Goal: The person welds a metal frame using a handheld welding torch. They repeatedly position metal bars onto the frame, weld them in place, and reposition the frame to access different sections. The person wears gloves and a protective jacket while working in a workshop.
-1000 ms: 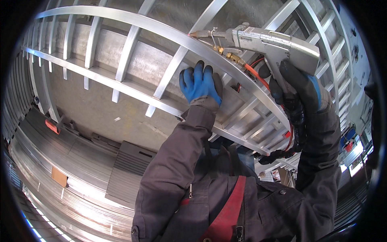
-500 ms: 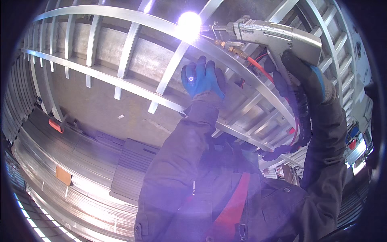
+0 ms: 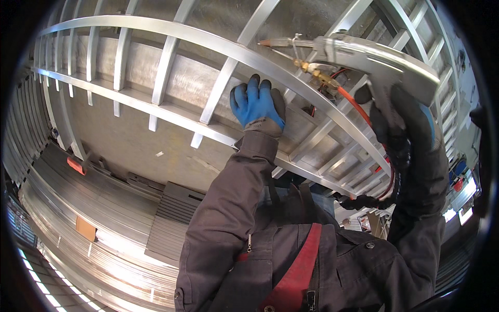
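Silvery long metal profiles point(image 3: 119, 235) lie stacked at lower left, their ends lost in the dark fisheye rim; a flat brown rectangular piece point(image 3: 86, 229) rests on them. Beside it, a dark grey ribbed panel point(image 3: 174, 221) runs partly behind the left sleeve point(image 3: 213, 213). Above, a shiny, ladder-like metal frame point(image 3: 208, 37) spans the view, with a curved rail, a straighter one and flat-sided crossbars; its far left end crowds together and is hard to make out.

At the middle, the left hand point(image 3: 257, 106), in a blue-and-black glove, lies over the frame, fingers extended and slightly parted, with nothing seen in its grasp; its palm is hidden, so what it presses on cannot be told.

Right of it, a silver pistol-shaped metal torch point(image 3: 379, 58) is held over the curved rail, its coppery nozzle pointing left, brass fittings point(image 3: 322, 77) and an orange hose point(image 3: 353, 104) beneath its body. The right hand point(image 3: 413, 117), in a black-and-blue glove, is wrapped round the torch's handle, mostly covering it. Red and blue things point(image 3: 458, 174) at far right are too small to identify.
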Motion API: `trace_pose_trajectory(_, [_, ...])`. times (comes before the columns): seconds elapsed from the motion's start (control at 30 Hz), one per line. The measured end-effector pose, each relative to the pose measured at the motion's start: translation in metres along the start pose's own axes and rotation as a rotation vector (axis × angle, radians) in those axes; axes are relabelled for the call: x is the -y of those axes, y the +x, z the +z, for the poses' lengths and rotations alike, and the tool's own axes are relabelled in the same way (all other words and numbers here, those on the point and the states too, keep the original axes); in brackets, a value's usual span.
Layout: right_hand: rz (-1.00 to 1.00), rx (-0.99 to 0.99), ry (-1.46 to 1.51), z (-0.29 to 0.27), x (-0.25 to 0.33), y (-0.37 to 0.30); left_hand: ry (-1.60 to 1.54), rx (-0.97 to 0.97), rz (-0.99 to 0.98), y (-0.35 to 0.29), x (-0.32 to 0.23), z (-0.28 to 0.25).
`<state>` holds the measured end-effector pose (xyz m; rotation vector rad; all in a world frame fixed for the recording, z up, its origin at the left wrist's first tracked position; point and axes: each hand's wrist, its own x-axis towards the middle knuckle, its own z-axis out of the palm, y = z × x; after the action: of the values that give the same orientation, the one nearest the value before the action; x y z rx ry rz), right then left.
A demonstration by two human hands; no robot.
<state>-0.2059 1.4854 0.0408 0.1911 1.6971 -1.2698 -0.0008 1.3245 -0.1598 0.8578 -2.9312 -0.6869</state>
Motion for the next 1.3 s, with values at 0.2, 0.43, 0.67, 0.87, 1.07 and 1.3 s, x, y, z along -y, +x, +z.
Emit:
trace_pose_trajectory(0.2, [-0.032, -0.201, 0.117, -0.008, -0.002, -0.053, 0.084, 0.062, -0.003, 0.0, 0.001, 0.003])
trace_pose_trajectory(0.43, [-0.025, -0.284, 0.124, -0.052, -0.032, -0.137, 0.329, 0.256, 0.042, 0.006, 0.012, 0.017])
trace_pose_trajectory(0.67, [-0.06, -0.689, 0.107, -0.065, -0.07, -0.236, 0.331, 0.041, 0.116, 0.001, 0.008, 0.013])
trace_pose_trajectory(0.87, [-0.09, -0.752, 0.346, -0.066, -0.108, -0.3, 0.479, -0.009, 0.166, 0.001, 0.001, 0.008])
trace_pose_trajectory(1.07, [-0.103, -0.796, 0.466, -0.076, -0.16, -0.373, 0.604, 0.036, 0.19, 0.005, -0.005, 0.004])
trace_pose_trajectory(1.3, [-0.223, -0.881, 0.599, -0.104, -0.27, -0.472, 0.143, -0.144, 0.252, -0.08, -0.011, -0.022])
